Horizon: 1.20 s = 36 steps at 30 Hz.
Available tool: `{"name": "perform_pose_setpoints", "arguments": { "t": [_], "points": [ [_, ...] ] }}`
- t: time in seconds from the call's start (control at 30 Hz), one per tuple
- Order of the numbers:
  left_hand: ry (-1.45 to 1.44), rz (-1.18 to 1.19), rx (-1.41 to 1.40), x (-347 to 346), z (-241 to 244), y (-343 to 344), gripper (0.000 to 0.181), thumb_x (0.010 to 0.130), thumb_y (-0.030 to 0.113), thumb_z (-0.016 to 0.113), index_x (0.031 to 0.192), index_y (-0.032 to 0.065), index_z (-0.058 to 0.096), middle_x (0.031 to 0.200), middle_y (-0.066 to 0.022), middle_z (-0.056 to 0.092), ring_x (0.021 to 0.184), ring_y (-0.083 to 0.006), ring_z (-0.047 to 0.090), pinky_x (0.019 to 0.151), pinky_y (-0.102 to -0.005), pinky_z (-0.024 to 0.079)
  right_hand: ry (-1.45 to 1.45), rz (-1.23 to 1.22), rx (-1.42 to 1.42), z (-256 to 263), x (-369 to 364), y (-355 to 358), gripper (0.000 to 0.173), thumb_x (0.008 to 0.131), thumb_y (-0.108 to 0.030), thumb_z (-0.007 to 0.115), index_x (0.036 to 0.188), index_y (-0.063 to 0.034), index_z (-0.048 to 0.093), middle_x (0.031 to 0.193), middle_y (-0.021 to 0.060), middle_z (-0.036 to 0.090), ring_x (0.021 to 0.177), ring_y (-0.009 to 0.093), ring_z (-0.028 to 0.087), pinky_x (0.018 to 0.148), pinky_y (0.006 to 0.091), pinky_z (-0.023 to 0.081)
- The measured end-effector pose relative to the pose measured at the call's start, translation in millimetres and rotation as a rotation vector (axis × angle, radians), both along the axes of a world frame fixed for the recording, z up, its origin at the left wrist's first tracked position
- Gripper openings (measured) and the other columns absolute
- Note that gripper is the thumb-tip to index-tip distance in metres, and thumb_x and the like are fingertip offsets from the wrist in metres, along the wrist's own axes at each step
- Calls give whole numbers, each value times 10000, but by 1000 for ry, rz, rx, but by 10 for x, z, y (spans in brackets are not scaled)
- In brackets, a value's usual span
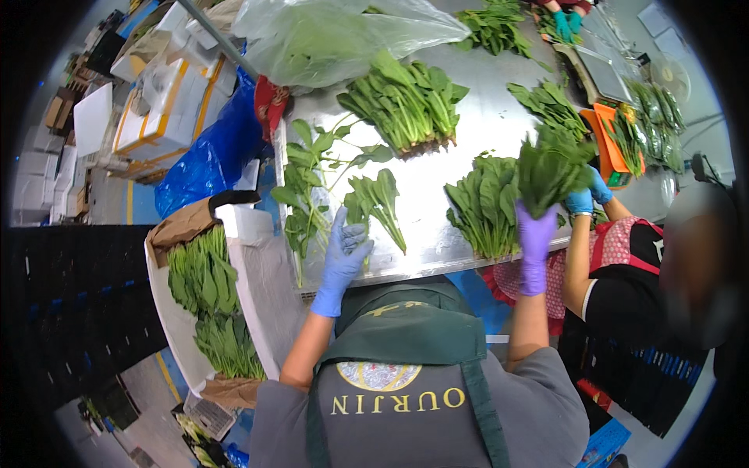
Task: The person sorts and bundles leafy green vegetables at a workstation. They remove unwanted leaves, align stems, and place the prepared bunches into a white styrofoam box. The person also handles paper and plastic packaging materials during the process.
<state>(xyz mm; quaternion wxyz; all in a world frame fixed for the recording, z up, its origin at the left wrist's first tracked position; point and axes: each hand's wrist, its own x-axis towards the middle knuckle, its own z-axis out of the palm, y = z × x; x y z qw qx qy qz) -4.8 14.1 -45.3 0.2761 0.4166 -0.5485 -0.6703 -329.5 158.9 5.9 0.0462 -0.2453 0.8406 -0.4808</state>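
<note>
My right hand (535, 243), in a purple glove, grips a bunch of leafy greens (551, 167) by its stems, the leaves pointing away from me. Just left of it, a larger pile of greens (485, 205) lies at the table's near edge. My left hand (344, 254), in a blue glove, is over the near-left part of the metal table (433, 228), index finger extended and thumb apart. A few loose stalks (383, 205) lie just beyond it, and straggly stems (307, 175) lie to its left. Further back sits a thick bunch (409, 108) with reddish root ends.
A foam box (251, 281) of greens stands at left. Clear plastic (345, 41) covers the table's far left. A co-worker's blue-gloved hands (585, 193) are close by my right hand, near an orange tray (605, 140). Another person's green-gloved hands (566, 24) work at the far end.
</note>
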Motion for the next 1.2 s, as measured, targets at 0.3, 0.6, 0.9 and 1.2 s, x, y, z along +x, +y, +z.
{"name": "perform_pose_setpoints", "arguments": {
  "t": [0.3, 0.6, 0.9, 1.2],
  "points": [
    [-76, 171, 69, 334, -401, -124, 567, 752, 69, 635, 1264, 41, 392, 973, -36, 542, 829, -83, 528, 786, -208, 441, 348, 121, 727, -922, -785, 451, 968, 660, -502, 693, 1304, 81, 267, 1248, 287, 394, 1134, 398, 397, 953, 409, 327],
    [-418, 79, -423, -15, -712, 191, 660, 698, 101, 693, 1240, 30, 322, 1112, -173, 487, 989, -258, 526, 839, -322, 431, 16, 751, 562, -778, 1323, -659, 447, 706, -323, 677, 1042, -53, 555, 805, 127, 614, 732, 257, 620, 674, 361, 486],
    [-381, 175, -269, 235, -815, 175, 623, 695, 46, 693, 1216, 23, 351, 1058, -117, 516, 766, -133, 546, 697, -253, 458, -1096, 712, -26, -553, 1241, -611, 321, 838, -126, 586, 1096, 52, 515, 830, 44, 602, 708, 115, 584, 667, 236, 475],
    [-158, 317, -268, 76, -300, 152, 437, 766, 61, 617, 1173, 44, 457, 1070, -100, 539, 768, -119, 499, 737, -260, 443, -1522, 809, -311, -354, 1245, -632, 370, 896, -132, 503, 1203, 66, 447, 1007, 107, 581, 811, 163, 585, 754, 254, 475]
  ]
}}
